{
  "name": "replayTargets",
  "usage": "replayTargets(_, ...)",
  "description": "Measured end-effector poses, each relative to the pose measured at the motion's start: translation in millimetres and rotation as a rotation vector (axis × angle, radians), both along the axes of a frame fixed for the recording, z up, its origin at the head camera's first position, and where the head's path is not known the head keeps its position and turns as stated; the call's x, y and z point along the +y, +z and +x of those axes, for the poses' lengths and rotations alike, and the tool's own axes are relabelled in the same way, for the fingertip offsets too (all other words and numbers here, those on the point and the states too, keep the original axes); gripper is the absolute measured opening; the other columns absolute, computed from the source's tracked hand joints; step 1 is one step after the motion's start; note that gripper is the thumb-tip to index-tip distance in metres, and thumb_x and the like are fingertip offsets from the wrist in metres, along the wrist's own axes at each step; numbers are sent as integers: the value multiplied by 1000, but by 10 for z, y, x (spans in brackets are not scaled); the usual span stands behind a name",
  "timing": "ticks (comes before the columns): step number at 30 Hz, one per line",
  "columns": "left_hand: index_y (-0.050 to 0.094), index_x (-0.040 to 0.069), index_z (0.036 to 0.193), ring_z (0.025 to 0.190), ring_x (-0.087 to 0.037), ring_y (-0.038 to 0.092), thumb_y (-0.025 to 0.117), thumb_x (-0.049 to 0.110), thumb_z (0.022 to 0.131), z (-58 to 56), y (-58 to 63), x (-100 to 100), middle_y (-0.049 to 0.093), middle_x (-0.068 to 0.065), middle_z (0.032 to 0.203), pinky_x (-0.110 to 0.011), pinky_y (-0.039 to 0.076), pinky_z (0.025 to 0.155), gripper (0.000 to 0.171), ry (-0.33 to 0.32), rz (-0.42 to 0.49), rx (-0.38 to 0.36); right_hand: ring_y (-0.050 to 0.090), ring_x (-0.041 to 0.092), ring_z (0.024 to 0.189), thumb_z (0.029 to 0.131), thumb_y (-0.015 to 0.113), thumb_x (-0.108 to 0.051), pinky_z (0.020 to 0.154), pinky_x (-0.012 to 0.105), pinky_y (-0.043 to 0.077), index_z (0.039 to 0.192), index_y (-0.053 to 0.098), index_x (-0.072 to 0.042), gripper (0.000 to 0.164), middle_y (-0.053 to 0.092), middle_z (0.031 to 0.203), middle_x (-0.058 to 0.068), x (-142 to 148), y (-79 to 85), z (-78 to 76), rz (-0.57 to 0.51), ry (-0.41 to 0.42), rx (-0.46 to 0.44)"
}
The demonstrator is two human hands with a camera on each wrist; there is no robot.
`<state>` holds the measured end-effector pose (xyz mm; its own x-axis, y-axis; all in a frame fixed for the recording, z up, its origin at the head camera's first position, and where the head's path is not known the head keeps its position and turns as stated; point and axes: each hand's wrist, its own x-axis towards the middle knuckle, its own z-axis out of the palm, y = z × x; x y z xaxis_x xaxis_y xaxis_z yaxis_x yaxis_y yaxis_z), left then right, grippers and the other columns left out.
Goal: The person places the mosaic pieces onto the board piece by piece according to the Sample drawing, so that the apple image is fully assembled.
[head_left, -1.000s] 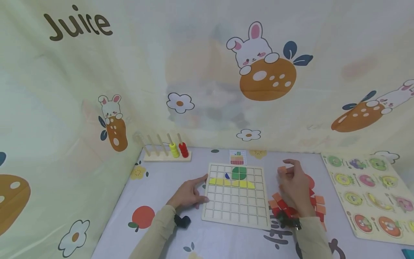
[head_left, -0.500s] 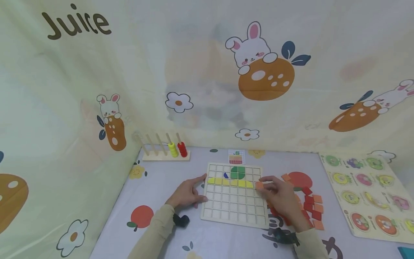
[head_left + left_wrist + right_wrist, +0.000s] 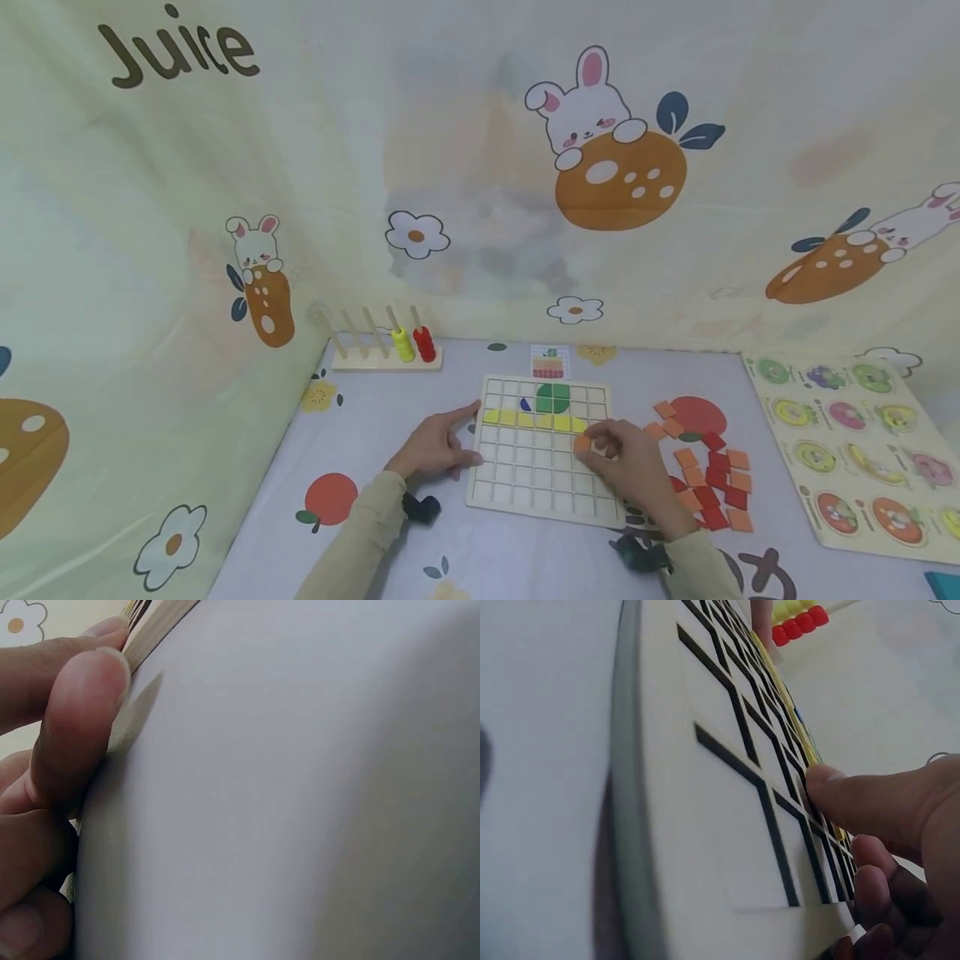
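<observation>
In the head view, my right hand (image 3: pixel 626 458) pinches an orange square tile (image 3: pixel 582 443) between thumb and fingers, over the right part of a pale wooden grid board (image 3: pixel 517 477). The tile is just below the right end of a row of yellow pieces (image 3: pixel 527 419). A green shape (image 3: pixel 553 398) and a small blue piece (image 3: pixel 525 405) sit in the upper cells. My left hand (image 3: pixel 429 450) rests thumb and index fingertips against the board's left edge; in the left wrist view the thumb (image 3: pixel 86 720) meets that wooden edge. The right wrist view hides the tile behind my fingers.
Loose orange and red tiles (image 3: pixel 717 477) lie right of the board. Behind it is a small picture card (image 3: pixel 550 362). A peg stand (image 3: pixel 386 359) with yellow and red beads stands back left. A fruit-picture board (image 3: pixel 851 433) lies far right, before a printed cloth backdrop (image 3: pixel 480 167).
My right hand has carried the orange tile leftward from beside the loose tiles, past the board's right edge, to below the yellow row. The left hand stays at the board's left edge.
</observation>
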<state>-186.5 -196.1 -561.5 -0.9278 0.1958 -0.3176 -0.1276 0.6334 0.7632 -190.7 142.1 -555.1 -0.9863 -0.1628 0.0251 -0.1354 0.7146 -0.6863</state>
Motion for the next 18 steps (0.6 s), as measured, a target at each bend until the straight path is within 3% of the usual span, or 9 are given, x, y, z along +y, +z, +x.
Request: replayTargets(18, 41, 29, 165, 49, -17, 62, 91, 28, 85, 6, 26, 8, 64, -1, 57, -31, 45, 67, 94, -13, -10, 16, 62, 17, 82, 91, 85, -24, 70, 26, 50, 118, 75, -9, 32, 72, 92, 3, 26, -46, -25, -20, -41, -25)
